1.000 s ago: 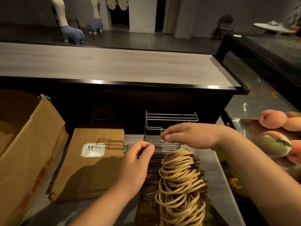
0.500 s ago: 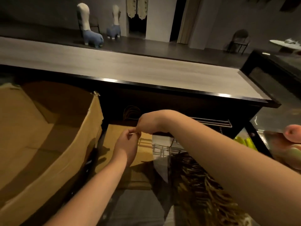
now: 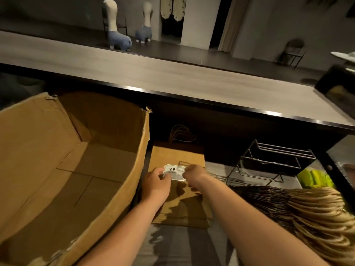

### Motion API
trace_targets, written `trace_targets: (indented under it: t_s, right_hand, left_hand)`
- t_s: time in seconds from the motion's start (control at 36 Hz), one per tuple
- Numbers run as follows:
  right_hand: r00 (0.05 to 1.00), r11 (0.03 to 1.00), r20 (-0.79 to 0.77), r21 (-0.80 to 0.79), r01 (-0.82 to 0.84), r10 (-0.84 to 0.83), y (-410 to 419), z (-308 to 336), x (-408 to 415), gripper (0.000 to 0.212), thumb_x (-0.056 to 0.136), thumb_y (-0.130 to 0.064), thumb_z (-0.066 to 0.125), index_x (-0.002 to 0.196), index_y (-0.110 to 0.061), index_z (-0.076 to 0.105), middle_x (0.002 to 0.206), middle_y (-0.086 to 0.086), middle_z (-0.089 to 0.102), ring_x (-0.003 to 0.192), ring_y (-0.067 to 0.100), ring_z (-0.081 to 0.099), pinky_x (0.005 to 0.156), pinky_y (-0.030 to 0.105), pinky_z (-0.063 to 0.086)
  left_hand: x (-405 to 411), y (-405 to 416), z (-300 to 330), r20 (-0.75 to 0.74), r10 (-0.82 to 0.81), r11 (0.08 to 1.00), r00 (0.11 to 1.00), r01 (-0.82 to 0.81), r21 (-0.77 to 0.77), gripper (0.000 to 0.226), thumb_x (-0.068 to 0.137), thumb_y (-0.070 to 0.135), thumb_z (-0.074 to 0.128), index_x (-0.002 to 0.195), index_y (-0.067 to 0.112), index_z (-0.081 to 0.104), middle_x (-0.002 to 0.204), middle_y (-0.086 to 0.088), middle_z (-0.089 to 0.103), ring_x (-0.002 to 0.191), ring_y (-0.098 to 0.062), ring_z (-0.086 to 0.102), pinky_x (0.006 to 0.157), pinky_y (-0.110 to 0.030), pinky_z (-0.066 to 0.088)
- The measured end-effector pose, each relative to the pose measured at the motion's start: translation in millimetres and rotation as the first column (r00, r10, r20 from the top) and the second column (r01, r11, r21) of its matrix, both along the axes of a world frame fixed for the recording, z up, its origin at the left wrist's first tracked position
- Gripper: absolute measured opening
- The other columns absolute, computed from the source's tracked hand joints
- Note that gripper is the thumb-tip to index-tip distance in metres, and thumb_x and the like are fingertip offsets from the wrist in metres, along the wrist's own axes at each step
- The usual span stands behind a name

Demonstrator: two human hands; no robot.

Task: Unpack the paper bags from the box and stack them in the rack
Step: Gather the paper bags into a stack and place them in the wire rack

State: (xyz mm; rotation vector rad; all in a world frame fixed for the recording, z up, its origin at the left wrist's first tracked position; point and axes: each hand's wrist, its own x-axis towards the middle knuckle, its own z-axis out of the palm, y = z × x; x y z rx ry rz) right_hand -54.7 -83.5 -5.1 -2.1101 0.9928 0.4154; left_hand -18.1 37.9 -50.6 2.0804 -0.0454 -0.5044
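Surface: dark, under a long counter (image 3: 172, 77).
Fingers: left hand (image 3: 156, 186) and right hand (image 3: 193, 174) both pinch the price tag (image 3: 173, 172) (edges hidden).
Bags: flat stack (image 3: 178, 191) under the tag; more (image 3: 269, 198) before the rack (image 3: 272, 160); box (image 3: 63, 160) looks empty.
Risk: tugging could tear the top bag.

The small print on the price tag (image 3: 173, 172) is blurred, its ends hidden by both hands.
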Motion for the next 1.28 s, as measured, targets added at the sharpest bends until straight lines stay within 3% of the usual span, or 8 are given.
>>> trace_targets:
  t_s: [0.11, 0.22, 0.39, 0.61, 0.83, 1.0, 1.14, 1.28]
  right_hand:
    - [0.976, 0.971, 0.065, -0.100, 0.215, -0.210, -5.2, -25.6, -10.4, 0.040, 0.092, -0.027, 0.054, 0.128, -0.010, 0.056, 0.133, 0.015, 0.052, 0.115, 0.033, 0.053, 0.102, 0.042, 0.046]
    - [0.928, 0.920, 0.069, -0.125, 0.373, -0.367, -0.8, -38.0, -19.8, 0.066, 0.091, -0.035, 0.057, 0.144, -0.007, 0.030, 0.148, 0.016, 0.029, 0.137, 0.037, 0.026, 0.113, 0.042, 0.026]
    - [0.821, 0.830, 0.124, 0.106, 0.548, -0.558, -0.9, -56.9, -22.7, 0.059, 0.086, -0.025, 0.065, 0.136, -0.006, 0.041, 0.139, 0.020, 0.043, 0.127, 0.038, 0.044, 0.106, 0.046, 0.042]
    - [0.778, 0.794, 0.197, 0.285, 0.537, -0.597, -4.7, -58.3, -38.6, 0.044, 0.094, -0.020, 0.059, 0.133, -0.009, 0.043, 0.123, 0.015, 0.056, 0.112, 0.033, 0.055, 0.094, 0.039, 0.046]
    - [0.747, 0.770, 0.202, 0.266, 0.580, -0.633, 3.9, -65.3, -49.9, 0.052, 0.095, -0.020, 0.057, 0.141, -0.012, 0.033, 0.128, 0.016, 0.056, 0.116, 0.034, 0.054, 0.099, 0.040, 0.044]
    - [0.739, 0.768, 0.212, 0.233, 0.597, -0.639, 3.7, -65.7, -49.8, 0.051, 0.093, -0.018, 0.059, 0.138, -0.011, 0.036, 0.124, 0.016, 0.058, 0.111, 0.033, 0.056, 0.093, 0.036, 0.044]
    - [0.707, 0.745, 0.237, 0.248, 0.619, -0.666, 5.4, -64.0, -51.2, 0.060, 0.095, -0.016, 0.057, 0.146, -0.012, 0.027, 0.132, 0.018, 0.054, 0.120, 0.034, 0.052, 0.097, 0.036, 0.042]
    - [0.723, 0.768, 0.265, 0.153, 0.621, -0.638, 8.4, -65.2, -53.5, 0.058, 0.093, -0.022, 0.060, 0.142, -0.014, 0.031, 0.123, 0.019, 0.057, 0.108, 0.034, 0.058, 0.089, 0.035, 0.046]
  left_hand:
    - [2.2, 6.3, -10.7, -0.003, -0.017, 1.000, 1.000, 0.017, 0.009, 0.038, 0.095, 0.031, 0.054, 0.132, 0.025, 0.050, 0.132, -0.001, 0.051, 0.110, -0.021, 0.052, 0.082, -0.029, 0.043]
    - [6.9, 11.6, -21.5, -0.080, 0.004, 1.000, 0.997, -0.005, -0.014, 0.062, 0.093, 0.030, 0.058, 0.148, 0.021, 0.030, 0.143, -0.004, 0.046, 0.123, -0.027, 0.050, 0.096, -0.035, 0.045]
    - [7.8, 11.2, -21.2, -0.163, 0.002, 1.000, 0.987, -0.005, -0.015, 0.080, 0.090, 0.029, 0.060, 0.154, 0.023, 0.012, 0.147, -0.004, 0.043, 0.129, -0.029, 0.045, 0.104, -0.040, 0.041]
    - [7.1, 8.4, -29.9, -0.151, -0.026, 0.999, 0.988, 0.032, 0.033, 0.070, 0.089, 0.035, 0.061, 0.149, 0.022, 0.028, 0.146, -0.006, 0.042, 0.128, -0.029, 0.046, 0.098, -0.042, 0.046]
    - [-8.4, 4.7, -33.0, -0.150, -0.059, 0.995, 0.987, 0.070, 0.071, 0.054, 0.088, 0.037, 0.062, 0.137, 0.024, 0.044, 0.135, -0.001, 0.046, 0.076, -0.005, 0.047, 0.057, -0.024, 0.035]
    - [-17.4, 10.7, -32.6, -0.146, -0.131, 0.982, 0.981, 0.148, 0.116, 0.042, 0.087, 0.036, 0.059, 0.127, 0.031, 0.048, 0.151, -0.005, 0.030, 0.109, -0.019, 0.049, 0.070, -0.026, 0.044]
    - [-24.8, 14.5, -24.9, -0.097, -0.136, 0.984, 0.986, 0.145, 0.103, 0.037, 0.089, 0.031, 0.060, 0.125, 0.025, 0.052, 0.137, -0.001, 0.033, 0.080, -0.005, 0.042, 0.058, -0.019, 0.032]
    - [-26.1, 22.2, -24.9, -0.049, -0.070, 0.993, 0.996, 0.074, 0.089, 0.024, 0.085, 0.030, 0.062, 0.108, 0.030, 0.055, 0.116, 0.004, 0.050, 0.084, -0.010, 0.054, 0.080, -0.036, 0.052]
